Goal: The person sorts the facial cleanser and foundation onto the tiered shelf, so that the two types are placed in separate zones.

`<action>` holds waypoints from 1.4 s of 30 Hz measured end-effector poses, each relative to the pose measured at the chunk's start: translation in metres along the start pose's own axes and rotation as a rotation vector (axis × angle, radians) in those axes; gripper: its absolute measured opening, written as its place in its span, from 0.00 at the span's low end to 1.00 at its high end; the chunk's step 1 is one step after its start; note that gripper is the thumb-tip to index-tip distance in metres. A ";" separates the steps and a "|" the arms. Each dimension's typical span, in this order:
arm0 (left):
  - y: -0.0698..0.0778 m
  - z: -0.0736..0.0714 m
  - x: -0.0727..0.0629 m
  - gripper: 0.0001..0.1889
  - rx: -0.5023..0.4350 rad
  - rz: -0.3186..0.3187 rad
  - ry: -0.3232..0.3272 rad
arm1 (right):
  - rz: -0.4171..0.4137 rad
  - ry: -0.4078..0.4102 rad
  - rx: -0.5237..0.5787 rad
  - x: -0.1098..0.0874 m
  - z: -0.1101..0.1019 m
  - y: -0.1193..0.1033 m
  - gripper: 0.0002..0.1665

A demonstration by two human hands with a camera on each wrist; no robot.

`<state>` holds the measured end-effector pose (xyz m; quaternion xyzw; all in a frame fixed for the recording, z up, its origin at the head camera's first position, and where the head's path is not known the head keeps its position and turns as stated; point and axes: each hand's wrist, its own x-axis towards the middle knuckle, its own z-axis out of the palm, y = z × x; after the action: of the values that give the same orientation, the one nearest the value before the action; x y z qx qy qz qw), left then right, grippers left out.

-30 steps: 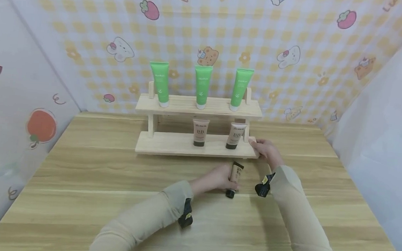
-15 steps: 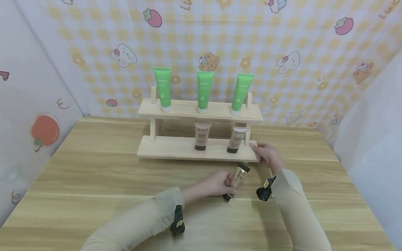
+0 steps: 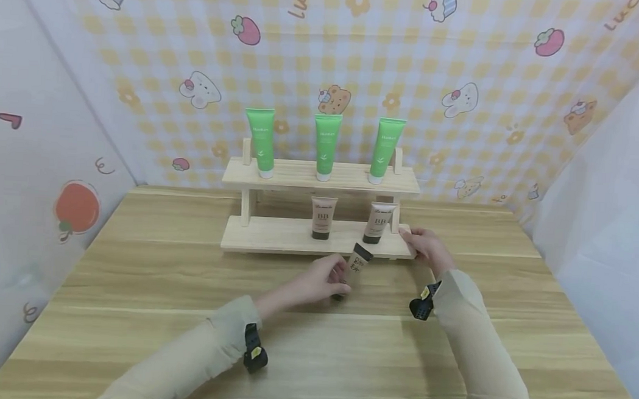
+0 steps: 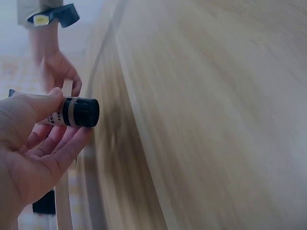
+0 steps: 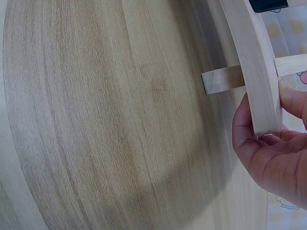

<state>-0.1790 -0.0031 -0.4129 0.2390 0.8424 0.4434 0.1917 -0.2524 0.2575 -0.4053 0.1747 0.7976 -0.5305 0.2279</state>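
Observation:
My left hand (image 3: 322, 279) pinches a small beige cosmetic tube (image 3: 357, 261) with black ends, tilted just in front of the lower shelf. In the left wrist view the thumb lies over the tube's body, and its black cap (image 4: 87, 112) sticks out past the fingers. My right hand (image 3: 426, 247) grips the right end of the lower board of a two-tier wooden rack (image 3: 273, 236); in the right wrist view fingers and thumb wrap the board's end (image 5: 261, 96). On that board stand two BB cream tubes, one central (image 3: 322, 218) and one at the right (image 3: 378, 222).
Three green tubes stand on the upper shelf, at left (image 3: 262, 142), middle (image 3: 326, 146) and right (image 3: 386, 150). The lower shelf's left part is bare wood. Behind the wooden table (image 3: 342, 359) rises a checked backdrop (image 3: 306, 58).
My left hand has moved left and slightly toward the rack with the tube, which now tilts more. The right hand keeps its grip on the rack. The head view has shifted slightly.

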 end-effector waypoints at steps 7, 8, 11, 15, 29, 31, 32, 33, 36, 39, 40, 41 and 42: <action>-0.009 -0.022 -0.015 0.21 -0.025 -0.007 0.151 | 0.002 -0.008 0.000 -0.001 -0.001 0.000 0.39; -0.011 -0.025 -0.016 0.21 -0.027 -0.010 0.176 | 0.002 -0.010 0.001 -0.002 -0.001 0.000 0.39; -0.013 -0.036 -0.022 0.22 -0.045 -0.053 0.227 | 0.002 -0.011 -0.013 -0.003 -0.001 -0.002 0.39; -0.015 -0.049 -0.028 0.22 -0.064 -0.087 0.254 | 0.001 -0.010 -0.016 0.002 -0.003 0.000 0.40; -0.036 -0.092 -0.033 0.27 -0.120 -0.149 0.451 | -0.011 -0.022 0.004 -0.005 -0.002 -0.003 0.39; -0.039 -0.096 -0.032 0.26 -0.130 -0.153 0.497 | -0.010 -0.026 0.012 -0.006 -0.002 -0.004 0.39; -0.041 -0.098 -0.032 0.26 -0.134 -0.153 0.519 | -0.009 -0.028 0.019 -0.006 -0.002 -0.004 0.39; -0.043 -0.099 -0.031 0.26 -0.136 -0.154 0.540 | -0.009 -0.025 0.016 -0.008 -0.002 -0.005 0.39; -0.048 -0.102 -0.029 0.25 -0.140 -0.169 0.608 | -0.013 -0.023 0.015 -0.006 -0.002 -0.004 0.37; -0.052 -0.103 -0.027 0.24 -0.139 -0.178 0.651 | -0.023 -0.031 0.019 -0.004 -0.002 -0.003 0.37; -0.053 -0.103 -0.026 0.24 -0.143 -0.177 0.660 | -0.024 -0.033 0.022 -0.003 -0.001 -0.003 0.36; -0.054 -0.104 -0.025 0.24 -0.145 -0.173 0.666 | -0.024 -0.035 0.024 -0.003 -0.002 -0.002 0.36; -0.055 -0.103 -0.025 0.23 -0.145 -0.171 0.666 | -0.023 -0.037 0.024 -0.004 -0.002 -0.002 0.36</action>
<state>-0.2270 -0.1123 -0.4012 -0.0045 0.8419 0.5382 -0.0407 -0.2508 0.2581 -0.4012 0.1581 0.7887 -0.5458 0.2345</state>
